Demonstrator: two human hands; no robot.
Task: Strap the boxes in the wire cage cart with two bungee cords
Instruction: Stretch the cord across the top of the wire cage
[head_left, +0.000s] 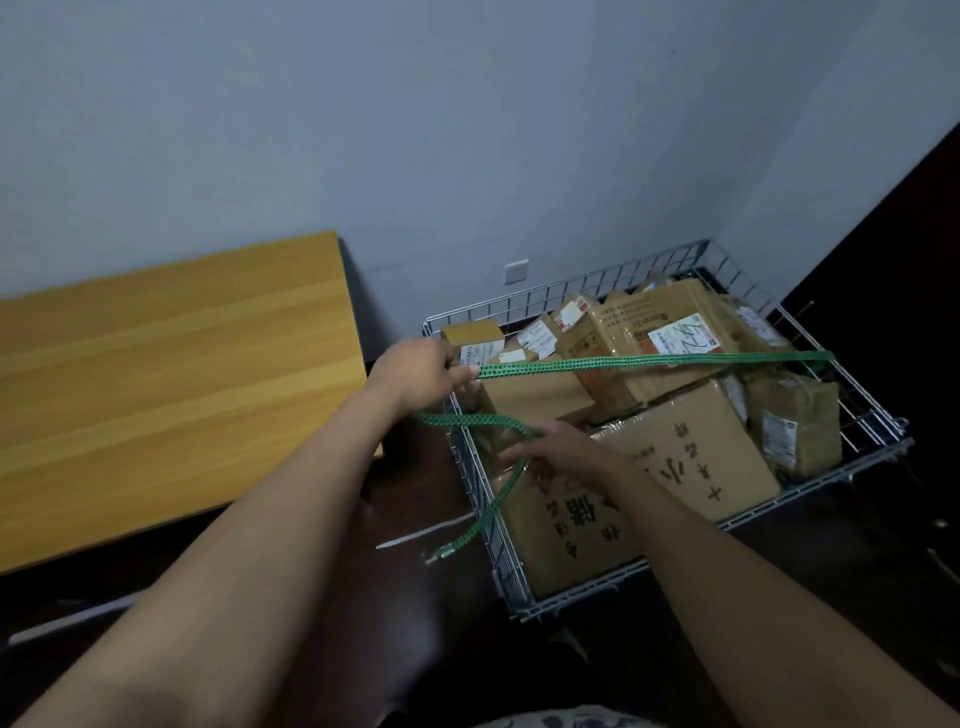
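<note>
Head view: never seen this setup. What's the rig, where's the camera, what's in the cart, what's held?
No machine here: a person's two bare hands, filmed by a camera worn on the head, looking forward and down. The wire cage cart holds cardboard boxes, beside a wooden table. The left hand grips a green bungee cord stretched over the boxes to the cart's far right side. The right hand holds another green length that hangs outside the cart, metal hook at its end. Whether that is a second cord, I cannot tell.

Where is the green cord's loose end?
Head view: the green bungee cord's loose end dangles outside the wire cage cart's left wall, below the right hand.
</note>
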